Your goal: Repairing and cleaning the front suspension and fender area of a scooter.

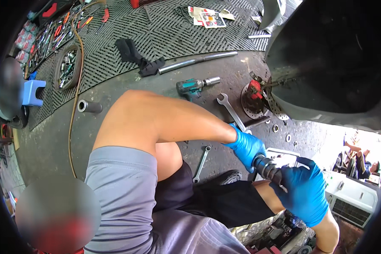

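Both my hands wear blue gloves and meet at a dark, ridged cylindrical part [266, 167], low on the right. My left hand [247, 148] has its fingers wrapped round the part's upper left end. Around the other end closes my right hand [305, 190], which hides much of that side. What kind of part it is cannot be made out. Nearest my left hand lies a large wrench [232, 111] with an open jaw, its lower end by the glove. Up from it on the floor is a teal and black impact wrench [191, 87] with a long socket fitted.
A brake disc [250, 103], several washers [275, 128] and a smaller wrench [202, 163] lie on the floor. Beyond are a steel bar [199, 62], black cloth [133, 55] and a bowl of sockets [58, 70]. A hose [74, 122] runs along the left. A black vehicle panel [326, 76] overhangs the right.
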Action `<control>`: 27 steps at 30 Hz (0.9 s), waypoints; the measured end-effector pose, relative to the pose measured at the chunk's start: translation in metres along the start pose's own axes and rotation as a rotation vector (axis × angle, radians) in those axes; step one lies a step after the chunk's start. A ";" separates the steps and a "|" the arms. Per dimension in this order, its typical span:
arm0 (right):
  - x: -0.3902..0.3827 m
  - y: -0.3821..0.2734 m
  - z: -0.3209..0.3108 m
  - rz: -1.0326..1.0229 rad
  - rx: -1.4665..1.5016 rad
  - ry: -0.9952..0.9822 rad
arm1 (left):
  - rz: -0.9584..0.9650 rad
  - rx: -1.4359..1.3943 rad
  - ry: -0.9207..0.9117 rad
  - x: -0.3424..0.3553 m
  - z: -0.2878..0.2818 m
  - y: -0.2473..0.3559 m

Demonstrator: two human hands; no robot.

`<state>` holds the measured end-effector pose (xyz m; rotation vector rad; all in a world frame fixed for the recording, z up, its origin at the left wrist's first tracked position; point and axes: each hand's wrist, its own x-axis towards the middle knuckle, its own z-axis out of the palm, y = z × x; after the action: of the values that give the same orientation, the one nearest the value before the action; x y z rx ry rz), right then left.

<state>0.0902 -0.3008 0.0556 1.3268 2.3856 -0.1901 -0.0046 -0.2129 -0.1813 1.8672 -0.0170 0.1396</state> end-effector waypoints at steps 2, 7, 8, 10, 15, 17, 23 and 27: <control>-0.014 -0.010 0.005 -0.025 -0.043 0.017 | 0.005 0.015 0.002 -0.007 0.010 0.010; -0.031 -0.010 -0.015 0.054 0.126 0.050 | -0.100 -0.004 -0.013 -0.030 0.020 0.055; -0.032 -0.008 -0.015 0.063 0.139 0.051 | -0.151 -0.021 -0.030 -0.033 0.020 0.063; -0.032 0.002 -0.012 0.076 0.231 0.115 | -0.202 -0.003 -0.038 -0.040 0.016 0.076; -0.027 0.022 0.046 0.098 0.542 0.054 | -0.405 0.187 -0.064 -0.066 -0.001 0.077; -0.015 0.016 0.066 0.132 0.594 0.013 | -0.453 0.272 -0.093 -0.073 -0.011 0.070; 0.034 0.024 0.111 -0.037 0.772 0.084 | -0.608 0.700 -0.329 -0.121 -0.048 0.018; 0.043 0.050 0.122 -0.014 0.706 0.125 | -0.748 0.901 -0.487 -0.187 -0.074 -0.042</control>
<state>0.1457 -0.2776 -0.0690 1.6399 2.5332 -1.0596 -0.1933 -0.1409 -0.2191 2.6088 0.4725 -0.9674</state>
